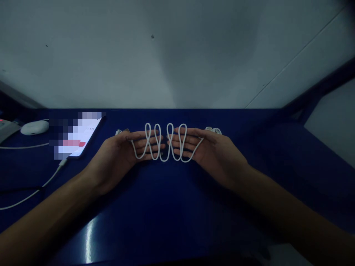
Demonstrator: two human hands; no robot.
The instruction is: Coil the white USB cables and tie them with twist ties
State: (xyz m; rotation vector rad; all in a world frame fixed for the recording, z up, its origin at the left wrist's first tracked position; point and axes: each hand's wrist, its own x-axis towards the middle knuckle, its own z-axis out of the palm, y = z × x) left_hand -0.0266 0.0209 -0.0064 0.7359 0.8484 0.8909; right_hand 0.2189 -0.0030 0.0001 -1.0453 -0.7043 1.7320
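Pale block: one, sitting at the far left edge (7,130) and showing a small red light.
Rounded object: one, white (34,128), lying near the block; whether it is a case with contents, I cannot tell.
Phone: one (88,135), lying with its lit screen up, partly pixelated; a white cord (51,179) is meeting its near end.
Left hand: one (116,152), turning its palm inward; the four fingers are stretching out straight, the thumb is pinning the cable's left stretch; a small white piece (118,131) is showing behind.
White cable: one (164,161), zigzagging between both hands across the fingers, over the blue table (155,214); four upper bends are standing in a row.
Right hand: one (220,157), mirroring the left; its fingers are reaching straight, its thumb is pinning the cable's right stretch; a white bundle (213,130) is peeking out behind.
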